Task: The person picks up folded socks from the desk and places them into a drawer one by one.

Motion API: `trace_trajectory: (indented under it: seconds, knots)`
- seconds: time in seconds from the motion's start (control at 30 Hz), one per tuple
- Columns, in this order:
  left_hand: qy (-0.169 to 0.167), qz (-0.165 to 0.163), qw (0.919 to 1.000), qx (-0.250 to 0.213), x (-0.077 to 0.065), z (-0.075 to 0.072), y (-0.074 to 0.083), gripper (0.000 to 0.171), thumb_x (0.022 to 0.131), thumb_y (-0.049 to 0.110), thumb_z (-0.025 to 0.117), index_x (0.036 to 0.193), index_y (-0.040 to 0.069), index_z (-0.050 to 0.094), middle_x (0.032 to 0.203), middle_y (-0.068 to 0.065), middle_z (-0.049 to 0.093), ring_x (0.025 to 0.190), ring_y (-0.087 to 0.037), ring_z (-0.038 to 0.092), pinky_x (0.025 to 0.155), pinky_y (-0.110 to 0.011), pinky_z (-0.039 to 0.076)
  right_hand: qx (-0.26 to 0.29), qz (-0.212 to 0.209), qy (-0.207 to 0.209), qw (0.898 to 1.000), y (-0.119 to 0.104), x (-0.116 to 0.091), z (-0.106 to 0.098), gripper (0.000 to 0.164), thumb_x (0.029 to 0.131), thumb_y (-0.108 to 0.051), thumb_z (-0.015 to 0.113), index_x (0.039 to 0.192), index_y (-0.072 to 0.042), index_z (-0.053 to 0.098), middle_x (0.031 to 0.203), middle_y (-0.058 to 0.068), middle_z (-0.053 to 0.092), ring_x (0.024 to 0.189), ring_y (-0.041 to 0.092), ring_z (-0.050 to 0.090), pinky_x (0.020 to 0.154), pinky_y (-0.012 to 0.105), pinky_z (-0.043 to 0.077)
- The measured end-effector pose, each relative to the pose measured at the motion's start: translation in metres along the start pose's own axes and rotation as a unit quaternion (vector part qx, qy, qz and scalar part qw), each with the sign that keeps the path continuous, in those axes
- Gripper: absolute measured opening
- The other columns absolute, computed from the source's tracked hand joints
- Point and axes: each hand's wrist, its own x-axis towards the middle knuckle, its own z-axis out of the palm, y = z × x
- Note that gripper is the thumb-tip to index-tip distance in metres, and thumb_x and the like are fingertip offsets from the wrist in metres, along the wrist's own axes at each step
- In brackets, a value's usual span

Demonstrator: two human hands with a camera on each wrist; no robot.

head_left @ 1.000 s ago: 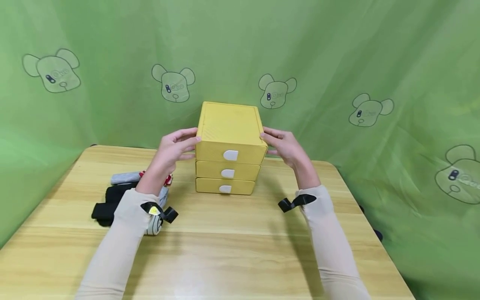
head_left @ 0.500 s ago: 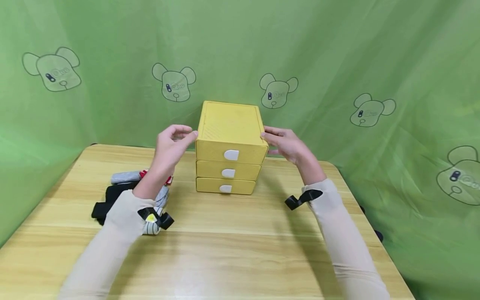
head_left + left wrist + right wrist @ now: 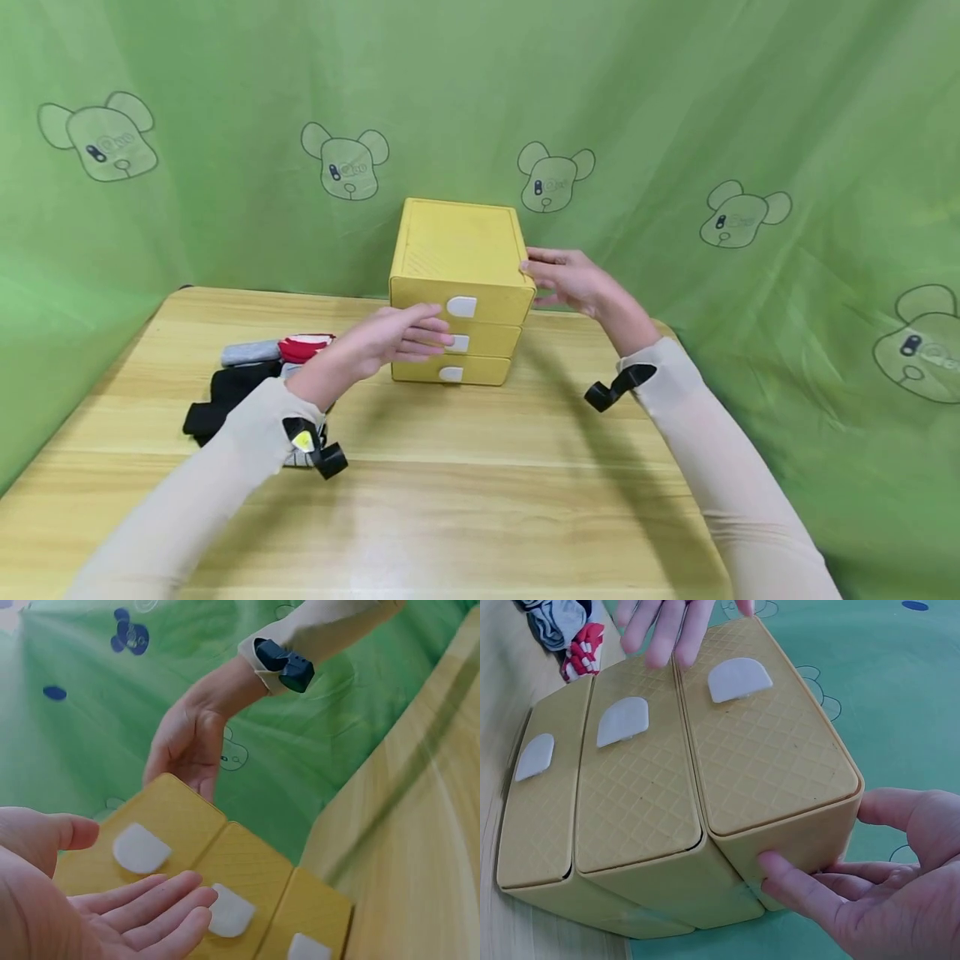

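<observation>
A yellow cabinet (image 3: 465, 237) with three stacked drawers, all pushed in, stands at the back of the table. Each drawer front carries a white rounded pull. My left hand (image 3: 382, 337) is in front of it, fingers extended and thumb apart, between the top pull (image 3: 462, 307) and the middle pull (image 3: 232, 911). Nothing is in its palm in the left wrist view. At the cabinet's right side my right hand (image 3: 573, 279) touches the upper wall with outstretched fingers (image 3: 799, 889), its thumb at the top edge.
Left of the cabinet lies a group of folded or rolled cloth items: a grey one (image 3: 251, 352), a red and white one (image 3: 302, 347) and a black one (image 3: 243, 387), partly behind my left forearm. A green curtain (image 3: 450, 100) hangs behind the wooden table (image 3: 480, 500).
My left hand has left the cabinet's upper left edge and moved down and right to the drawer fronts. My right hand stays at the right side; its forearm has swung outward.
</observation>
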Motion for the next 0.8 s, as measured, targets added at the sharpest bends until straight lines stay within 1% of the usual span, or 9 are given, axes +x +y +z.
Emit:
trace_trajectory:
  seconds: [0.07, 0.13, 0.23, 0.3, 0.47, 0.63, 0.8]
  knots:
    - [-0.017, -0.007, 0.9995, -0.026, 0.007, 0.001, -0.003, 0.059, 0.107, 0.041, 0.047, 0.143, -0.005, 0.052, 0.143, -0.021, 0.059, 0.135, -0.037, 0.056, 0.117, -0.049, 0.042, 0.001, 0.003, -0.001, 1.0, -0.001, 0.0, -0.001, 0.064, 0.106, -0.019, 0.054, 0.161, -0.004, 0.024, 0.161, 0.022, 0.036, 0.148, 0.038, 0.038, 0.116, 0.057, 0.04]
    - [-0.028, -0.011, 0.9978, -0.059, 0.014, 0.002, -0.006, 0.062, 0.107, 0.044, 0.045, 0.145, -0.005, 0.049, 0.146, -0.022, 0.056, 0.137, -0.037, 0.054, 0.119, -0.049, 0.04, 0.002, 0.007, 0.0, 1.0, -0.002, 0.001, -0.002, 0.064, 0.106, -0.018, 0.054, 0.161, -0.004, 0.024, 0.16, 0.022, 0.037, 0.147, 0.038, 0.04, 0.116, 0.055, 0.042]
    - [-0.028, -0.016, 0.9936, -0.108, 0.022, 0.005, -0.008, 0.064, 0.107, 0.045, 0.045, 0.145, -0.006, 0.047, 0.148, -0.024, 0.053, 0.138, -0.038, 0.052, 0.12, -0.048, 0.039, 0.004, 0.014, 0.003, 1.0, -0.002, 0.002, -0.002, 0.063, 0.106, -0.019, 0.055, 0.161, -0.006, 0.026, 0.158, 0.022, 0.04, 0.145, 0.037, 0.043, 0.114, 0.052, 0.045]
    - [-0.025, -0.018, 0.9907, -0.133, 0.026, 0.006, -0.009, 0.064, 0.107, 0.045, 0.046, 0.145, -0.007, 0.047, 0.148, -0.026, 0.053, 0.138, -0.039, 0.052, 0.119, -0.048, 0.04, 0.004, 0.017, 0.004, 1.0, -0.001, 0.002, -0.002, 0.063, 0.106, -0.019, 0.056, 0.16, -0.006, 0.027, 0.157, 0.022, 0.042, 0.143, 0.037, 0.045, 0.113, 0.052, 0.046]
    - [-0.011, -0.015, 0.9883, -0.151, 0.032, 0.011, -0.009, 0.059, 0.107, 0.04, 0.049, 0.143, -0.007, 0.05, 0.146, -0.025, 0.055, 0.136, -0.038, 0.055, 0.116, -0.047, 0.044, 0.005, 0.019, 0.007, 1.0, 0.0, 0.001, -0.003, 0.063, 0.105, -0.02, 0.056, 0.16, -0.006, 0.028, 0.156, 0.023, 0.043, 0.141, 0.035, 0.048, 0.114, 0.053, 0.044]
    - [0.006, -0.007, 0.9873, -0.159, 0.033, 0.014, -0.009, 0.055, 0.106, 0.037, 0.054, 0.14, -0.007, 0.054, 0.139, -0.024, 0.06, 0.133, -0.037, 0.057, 0.111, -0.043, 0.049, 0.008, 0.017, 0.008, 1.0, 0.0, 0.001, -0.002, 0.063, 0.105, -0.021, 0.056, 0.16, -0.006, 0.028, 0.155, 0.024, 0.043, 0.14, 0.035, 0.049, 0.115, 0.054, 0.044]
    - [0.012, -0.002, 0.9867, -0.162, 0.031, 0.015, -0.009, 0.055, 0.105, 0.035, 0.055, 0.14, -0.007, 0.053, 0.139, -0.025, 0.06, 0.132, -0.037, 0.058, 0.108, -0.041, 0.051, 0.008, 0.016, 0.009, 1.0, 0.0, 0.001, -0.002, 0.063, 0.105, -0.021, 0.056, 0.16, -0.007, 0.028, 0.155, 0.023, 0.044, 0.137, 0.033, 0.051, 0.115, 0.054, 0.044]
